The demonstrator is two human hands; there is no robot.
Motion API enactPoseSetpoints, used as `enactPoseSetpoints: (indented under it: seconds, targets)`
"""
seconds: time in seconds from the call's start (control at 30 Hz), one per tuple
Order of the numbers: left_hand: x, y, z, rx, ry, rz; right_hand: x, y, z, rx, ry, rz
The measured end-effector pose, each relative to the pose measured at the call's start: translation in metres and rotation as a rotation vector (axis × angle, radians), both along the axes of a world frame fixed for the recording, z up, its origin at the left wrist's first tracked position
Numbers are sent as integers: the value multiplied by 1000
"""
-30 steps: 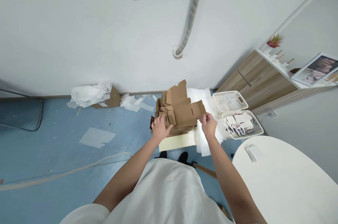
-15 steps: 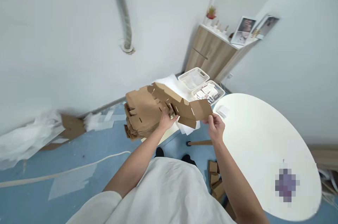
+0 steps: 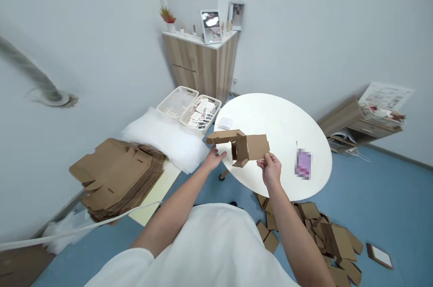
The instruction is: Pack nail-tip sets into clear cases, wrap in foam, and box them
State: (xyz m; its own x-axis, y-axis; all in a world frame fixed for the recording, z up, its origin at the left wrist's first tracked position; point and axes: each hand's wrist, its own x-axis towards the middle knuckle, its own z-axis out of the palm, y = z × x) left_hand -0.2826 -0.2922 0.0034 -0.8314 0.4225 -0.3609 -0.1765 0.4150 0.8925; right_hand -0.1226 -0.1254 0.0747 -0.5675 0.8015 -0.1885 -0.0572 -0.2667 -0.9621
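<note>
The right hand pinches the lower right corner of a flat, brown cardboard panel, part of a half-folded brown cardboard box held up between the two hands. The left hand has its thumb and fingers spread just below the box's far left end; whether a fingertip touches it I cannot tell.

The main risk, as I judge it, is uneven support: with the firm grip at one corner only, the box's long left flap could sag, twist or spring back along its creases. A hard pull by the right hand could also bend or tear that panel at its fold.

Behind the hands, the box overlaps the round white counter in view. A wide swing of the box beyond the left hand could knock the small, flat white item there; a sweep rightward from the right hand could catch the pixelated purple object. If the pinch slipped, the box might drop short of the counter's near edge, onto the blue floor.
</note>
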Motion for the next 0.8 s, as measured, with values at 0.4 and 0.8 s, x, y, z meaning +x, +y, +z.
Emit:
enactPoseSetpoints:
  seconds: [0.4,0.8]
  targets:
    - [66,94,-11,-322,70,-317,87,60,-52,-130,-193,-170]
    - [64,102,-14,-731,355,-381,97,55,-74,-65,-440,-163]
